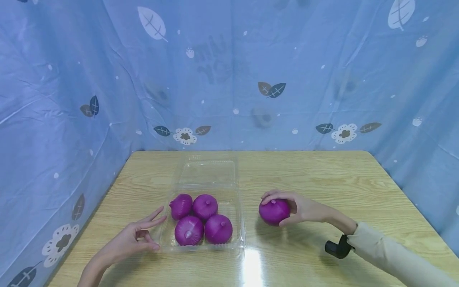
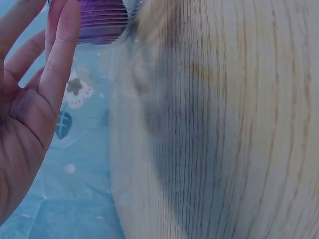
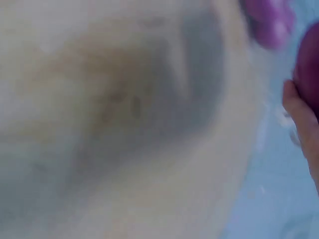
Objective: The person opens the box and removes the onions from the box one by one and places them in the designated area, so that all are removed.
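Observation:
My right hand (image 1: 300, 207) grips a purple onion (image 1: 273, 213) from above and the side, to the right of the clear plastic box; the onion casts a shadow on the table. In the right wrist view, part of the onion (image 3: 309, 69) shows beside a finger at the right edge. The clear box (image 1: 238, 239) lies with its lid (image 1: 208, 173) folded back. Inside it are several purple onions (image 1: 218, 229), one of them tipped sideways at the back left (image 1: 181, 206). My left hand (image 1: 130, 241) is at the box's left side, fingers extended, fingertips right at its wall.
A pale wood-grain table (image 1: 315, 171) carries everything. Blue curtains (image 1: 229, 79) printed with leaves and flowers hang behind it and along both sides. A black strap mount (image 1: 338, 247) sits at the right sleeve (image 1: 398, 251). Light glares off the table's front middle.

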Available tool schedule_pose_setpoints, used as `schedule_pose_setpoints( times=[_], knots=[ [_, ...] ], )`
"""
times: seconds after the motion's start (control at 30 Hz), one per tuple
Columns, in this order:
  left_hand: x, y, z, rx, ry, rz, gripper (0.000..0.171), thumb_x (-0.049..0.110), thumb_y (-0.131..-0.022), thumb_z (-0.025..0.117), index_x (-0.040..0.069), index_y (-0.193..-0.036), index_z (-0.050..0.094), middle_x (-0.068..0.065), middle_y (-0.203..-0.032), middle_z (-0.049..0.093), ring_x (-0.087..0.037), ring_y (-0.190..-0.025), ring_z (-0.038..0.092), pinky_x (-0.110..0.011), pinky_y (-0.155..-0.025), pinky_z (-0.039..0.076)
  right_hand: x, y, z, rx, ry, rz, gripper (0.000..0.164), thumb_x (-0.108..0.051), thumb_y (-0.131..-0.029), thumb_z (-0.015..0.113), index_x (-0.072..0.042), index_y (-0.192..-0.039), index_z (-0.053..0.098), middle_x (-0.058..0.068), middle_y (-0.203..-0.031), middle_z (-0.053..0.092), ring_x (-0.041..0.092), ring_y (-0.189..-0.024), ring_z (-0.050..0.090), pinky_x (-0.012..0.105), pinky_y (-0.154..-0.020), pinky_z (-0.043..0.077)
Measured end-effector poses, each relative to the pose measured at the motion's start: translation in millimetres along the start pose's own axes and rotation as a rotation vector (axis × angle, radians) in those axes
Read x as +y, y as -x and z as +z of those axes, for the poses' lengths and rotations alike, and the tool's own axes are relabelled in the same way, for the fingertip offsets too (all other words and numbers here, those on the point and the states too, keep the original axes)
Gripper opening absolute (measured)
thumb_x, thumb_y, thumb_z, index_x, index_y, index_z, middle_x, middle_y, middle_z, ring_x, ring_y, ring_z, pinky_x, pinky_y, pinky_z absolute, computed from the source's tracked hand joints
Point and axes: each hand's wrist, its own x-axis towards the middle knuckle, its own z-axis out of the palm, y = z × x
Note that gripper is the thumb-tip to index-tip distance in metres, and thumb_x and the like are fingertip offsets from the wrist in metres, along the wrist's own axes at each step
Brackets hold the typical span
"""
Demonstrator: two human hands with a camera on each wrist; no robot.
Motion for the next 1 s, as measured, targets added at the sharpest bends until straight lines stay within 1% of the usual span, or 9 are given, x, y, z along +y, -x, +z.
schedule_pose_setpoints(
  times=[0.07, 0.17, 0.27, 0.37, 0.43, 0.63, 0.83, 0.87, 1.0],
  knots=[
    [-0.1, -0.3, -0.1, 0.0, -0.007, 0.003, 0.067, 0.008, -0.084, 0.071, -0.01, -0.14, 0.038, -0.021, -0.156, 0.011, -0.018, -0.069, 0.066, -0.027, -0.059, 0.052, 0, -3, -11, -0.016, -0.007, 0.0, 0.06, 0.009, -0.081, 0.067, -0.002, -0.136, 0.048, 0.02, -0.145, 0.031, 0.016, -0.134, 0.036, 0.039, -0.101, 0.042],
    [0.3, -1.3, 0.1, -0.001, -0.016, -0.002, 0.067, 0.008, -0.084, 0.071, -0.009, -0.14, 0.038, -0.026, -0.154, 0.01, -0.017, -0.069, 0.066, -0.027, -0.057, 0.051, 3, -7, -26, 0.005, -0.006, 0.043, 0.063, 0.01, -0.079, 0.069, -0.003, -0.137, 0.049, 0.02, -0.146, 0.032, 0.017, -0.133, 0.038, 0.037, -0.101, 0.042],
    [1.4, -2.3, 0.4, -0.003, -0.022, -0.008, 0.067, 0.009, -0.084, 0.072, -0.008, -0.14, 0.039, -0.027, -0.154, 0.01, -0.017, -0.069, 0.066, -0.027, -0.057, 0.051, 9, -11, -39, 0.045, 0.007, 0.086, 0.064, 0.007, -0.079, 0.071, -0.003, -0.138, 0.048, 0.022, -0.148, 0.031, 0.025, -0.132, 0.039, 0.034, -0.101, 0.042],
    [2.9, -2.8, 0.9, -0.001, -0.021, -0.02, 0.067, 0.01, -0.084, 0.072, -0.008, -0.14, 0.04, -0.027, -0.154, 0.011, -0.017, -0.068, 0.065, -0.026, -0.057, 0.051, 18, -16, -48, 0.078, -0.028, 0.122, 0.066, 0.006, -0.079, 0.071, -0.002, -0.139, 0.046, 0.022, -0.151, 0.028, 0.035, -0.133, 0.037, 0.034, -0.101, 0.041],
    [3.9, -3.1, 1.1, 0.0, -0.015, -0.025, 0.067, 0.01, -0.084, 0.072, -0.008, -0.14, 0.04, -0.027, -0.154, 0.011, -0.017, -0.068, 0.065, -0.026, -0.057, 0.051, 25, -21, -53, 0.097, -0.052, 0.132, 0.068, 0.005, -0.079, 0.071, -0.001, -0.14, 0.044, 0.023, -0.152, 0.026, 0.038, -0.132, 0.038, 0.034, -0.101, 0.041],
    [4.4, -2.4, 1.0, -0.003, 0.013, -0.017, 0.066, 0.008, -0.085, 0.071, -0.009, -0.14, 0.039, -0.027, -0.154, 0.009, -0.019, -0.069, 0.066, -0.026, -0.06, 0.052, 44, -39, -68, 0.14, -0.1, 0.153, 0.074, 0.011, -0.076, 0.07, 0.001, -0.143, 0.038, 0.025, -0.153, 0.023, 0.031, -0.131, 0.041, 0.032, -0.101, 0.041],
    [5.0, -0.8, 0.6, 0.004, 0.021, -0.038, 0.067, 0.008, -0.085, 0.071, -0.008, -0.141, 0.039, -0.021, -0.156, 0.01, -0.02, -0.071, 0.067, -0.027, -0.062, 0.052, 57, -61, -85, 0.2, -0.147, 0.175, 0.08, 0.01, -0.076, 0.07, 0.0, -0.146, 0.032, 0.024, -0.151, 0.028, 0.032, -0.128, 0.045, 0.032, -0.1, 0.042],
    [5.0, -0.5, 0.8, 0.006, 0.022, -0.045, 0.067, 0.008, -0.085, 0.071, -0.007, -0.141, 0.039, -0.018, -0.157, 0.011, -0.02, -0.071, 0.067, -0.027, -0.063, 0.052, 58, -64, -87, 0.218, -0.157, 0.178, 0.081, 0.01, -0.076, 0.07, 0.001, -0.146, 0.031, 0.023, -0.15, 0.03, 0.032, -0.127, 0.045, 0.033, -0.1, 0.043],
    [5.7, 0.0, 1.4, 0.002, 0.024, -0.019, 0.066, 0.009, -0.085, 0.07, -0.009, -0.141, 0.038, -0.006, -0.16, 0.014, -0.022, -0.072, 0.067, -0.027, -0.065, 0.053, 66, -74, -94, 0.296, -0.21, 0.194, 0.08, 0.015, -0.076, 0.067, 0.003, -0.146, 0.03, 0.018, -0.148, 0.032, 0.03, -0.127, 0.043, 0.033, -0.098, 0.045]
  ],
)
